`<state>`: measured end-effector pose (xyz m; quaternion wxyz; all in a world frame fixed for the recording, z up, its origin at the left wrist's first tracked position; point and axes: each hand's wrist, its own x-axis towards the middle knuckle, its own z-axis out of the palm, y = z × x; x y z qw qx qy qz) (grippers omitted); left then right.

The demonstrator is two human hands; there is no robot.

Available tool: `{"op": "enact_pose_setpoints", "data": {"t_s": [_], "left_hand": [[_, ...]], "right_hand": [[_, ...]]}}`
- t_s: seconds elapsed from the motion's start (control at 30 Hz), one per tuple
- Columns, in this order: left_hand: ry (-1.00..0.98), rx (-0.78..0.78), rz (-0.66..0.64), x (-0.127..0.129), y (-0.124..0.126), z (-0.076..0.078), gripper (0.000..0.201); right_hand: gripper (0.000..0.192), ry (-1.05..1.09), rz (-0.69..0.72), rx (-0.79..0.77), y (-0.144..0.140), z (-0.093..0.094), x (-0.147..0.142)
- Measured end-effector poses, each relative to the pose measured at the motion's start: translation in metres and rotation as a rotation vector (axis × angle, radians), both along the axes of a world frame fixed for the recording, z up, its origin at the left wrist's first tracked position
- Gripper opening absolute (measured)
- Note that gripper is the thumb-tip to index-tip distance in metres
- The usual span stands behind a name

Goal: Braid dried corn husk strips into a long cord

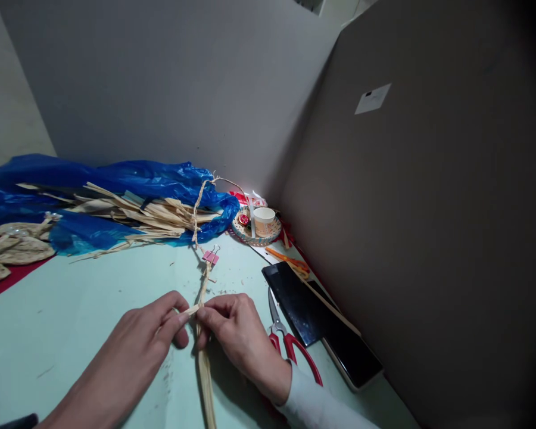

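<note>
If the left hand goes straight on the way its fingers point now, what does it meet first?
Most likely the right hand: the left hand points right along the straw strip both pinch, fingertips nearly touching.

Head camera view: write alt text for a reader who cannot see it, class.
Two hands, left hand and right hand, pinch a straw braid on a pale green table; a pink binder clip grips its far end. Red-handled scissors lie right; loose straw on blue plastic behind.
</note>
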<state>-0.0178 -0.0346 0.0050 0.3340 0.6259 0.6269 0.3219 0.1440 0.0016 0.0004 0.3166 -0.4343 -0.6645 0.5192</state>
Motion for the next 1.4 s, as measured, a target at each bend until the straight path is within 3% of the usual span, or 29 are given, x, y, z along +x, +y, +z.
{"op": "enact_pose_setpoints", "data": {"t_s": [0.1,0.2,0.33,0.4,0.47,0.53,0.57,0.63,0.73,0.83,0.9,1.0,1.07,1.17,1.4], "left_hand": [[0.175,0.231,0.025,0.008,-0.012,-0.001,0.033],[0.367,0.537,-0.086,0.018,-0.019,-0.014,0.026],[0.617,0.876,-0.214,0.023,-0.023,-0.027,0.036],[0.587,0.815,-0.228,0.019,-0.022,-0.024,0.033],[0.431,0.585,-0.16,0.011,-0.017,-0.017,0.032],[0.245,0.348,0.02,0.003,-0.007,-0.008,0.044],[0.16,0.268,0.087,-0.001,-0.001,-0.004,0.042],[-0.111,0.079,0.037,-0.003,0.01,-0.001,0.029],[-0.541,-0.249,-0.145,0.002,0.02,-0.003,0.033],[-0.693,-0.428,-0.138,0.009,0.021,-0.007,0.041],[-0.636,-0.425,-0.118,0.01,0.02,-0.008,0.039],[-0.415,-0.248,-0.106,0.008,0.02,-0.01,0.036],[-0.261,-0.147,-0.07,0.007,0.02,-0.011,0.037],[-0.116,-0.139,-0.012,0.008,0.019,-0.012,0.038],[-0.192,-0.167,0.01,0.011,0.016,-0.014,0.036]], "right_hand": [[0.031,0.076,-0.012,-0.02,0.0,0.0,0.0],[0.028,0.198,0.032,-0.152,0.0,0.001,0.001],[0.021,0.319,0.04,-0.308,0.0,0.002,0.001],[0.021,0.302,0.011,-0.316,0.0,0.002,0.001],[0.023,0.289,0.009,-0.312,0.0,0.002,0.002],[0.025,0.296,0.037,-0.304,0.0,0.002,0.002],[0.026,0.311,0.051,-0.302,-0.001,0.002,0.002],[0.028,0.343,0.073,-0.322,-0.002,0.002,0.001],[0.032,0.363,0.084,-0.348,-0.002,0.002,0.0],[0.03,0.253,0.085,-0.272,0.001,0.004,0.002],[0.03,0.103,0.104,-0.183,0.002,0.008,0.005],[0.031,-0.163,0.116,0.056,-0.001,0.016,0.01],[0.028,-0.359,0.076,0.229,-0.006,0.021,0.011],[0.024,-0.623,0.003,0.37,-0.016,0.025,0.01],[0.022,-0.805,0.011,0.529,-0.03,0.029,0.006]]}}
